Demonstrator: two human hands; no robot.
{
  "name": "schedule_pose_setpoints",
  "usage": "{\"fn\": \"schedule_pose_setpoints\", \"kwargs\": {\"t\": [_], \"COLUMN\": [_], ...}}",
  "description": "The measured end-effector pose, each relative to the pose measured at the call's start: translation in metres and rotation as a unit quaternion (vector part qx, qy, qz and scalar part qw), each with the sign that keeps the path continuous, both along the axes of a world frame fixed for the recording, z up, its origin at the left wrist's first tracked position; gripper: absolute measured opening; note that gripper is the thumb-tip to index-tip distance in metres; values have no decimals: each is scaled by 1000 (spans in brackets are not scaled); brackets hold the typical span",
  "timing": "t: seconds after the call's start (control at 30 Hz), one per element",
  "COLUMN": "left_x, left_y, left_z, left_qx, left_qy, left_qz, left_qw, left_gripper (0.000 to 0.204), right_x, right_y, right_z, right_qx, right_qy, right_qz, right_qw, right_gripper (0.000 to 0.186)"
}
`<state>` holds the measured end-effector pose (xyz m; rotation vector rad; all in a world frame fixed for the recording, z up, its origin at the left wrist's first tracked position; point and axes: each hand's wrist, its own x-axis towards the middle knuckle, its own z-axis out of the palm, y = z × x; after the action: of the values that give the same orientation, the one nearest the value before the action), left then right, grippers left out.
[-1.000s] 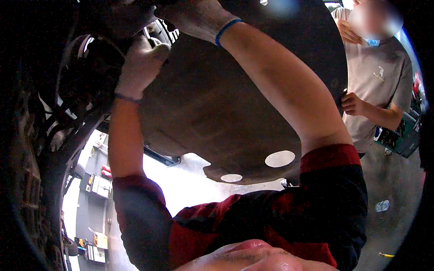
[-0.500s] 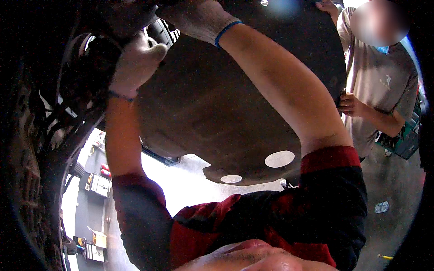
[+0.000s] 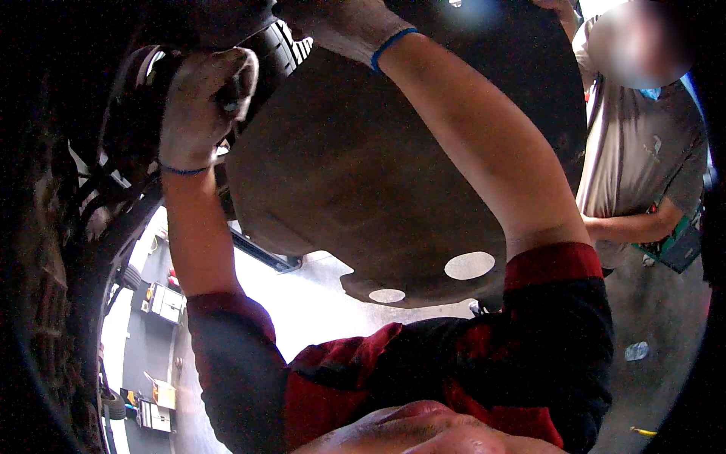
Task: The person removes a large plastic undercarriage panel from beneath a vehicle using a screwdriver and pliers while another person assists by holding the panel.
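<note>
Both my hands are raised in white knit gloves with blue cuffs under a vehicle. My left hand (image 3: 200, 113) is closed, its fingers curled around something dark with a small shiny spot that I cannot make out. Just right of it shows a tyre's tread (image 3: 278, 51). My right hand (image 3: 344, 26) reaches to the top edge beside the tyre, its fingers lost in shadow against a dark part. Below and behind my right forearm spreads a large, dark, flat panel (image 3: 340, 166) with two oval holes near its lower edge.
A co-worker in a brown-grey shirt (image 3: 631, 151) stands at the right, one hand by the panel's edge. Dark vehicle parts (image 3: 45, 250) crowd the left side. A crumpled clear plastic piece (image 3: 637, 351) lies on the floor. White cabinets (image 3: 165, 303) stand along the far left wall.
My left hand has moved slightly left, and its fingers have turned and curled in. My right hand has shifted a little right. The co-worker's lower hand has shifted down along the panel's edge.
</note>
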<state>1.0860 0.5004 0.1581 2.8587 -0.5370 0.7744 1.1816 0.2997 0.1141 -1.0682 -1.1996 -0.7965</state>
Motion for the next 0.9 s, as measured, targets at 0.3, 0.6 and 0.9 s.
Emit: {"fn": "schedule_pose_setpoints", "kwargs": {"t": [0.3, 0.6, 0.9], "left_x": [13, 5, 13], "left_y": [18, 64, 27], "left_z": [-11, -4, -20], "left_qx": [-5, 53, 95], "left_qy": [-73, -130, -150], "left_qz": [-59, -86, -74], "left_qw": [996, 986, 981], "left_gripper": [32, 37, 29], "right_x": [15, 2, -1], "right_y": [21, 66, 27], "right_z": [-4, 7, 8], "right_qx": [-34, -5, -57], "right_qy": [5, -24, 53], "right_qz": [-88, -76, -83], "right_qw": [996, 997, 994], "right_gripper": [40, 42, 33]}}
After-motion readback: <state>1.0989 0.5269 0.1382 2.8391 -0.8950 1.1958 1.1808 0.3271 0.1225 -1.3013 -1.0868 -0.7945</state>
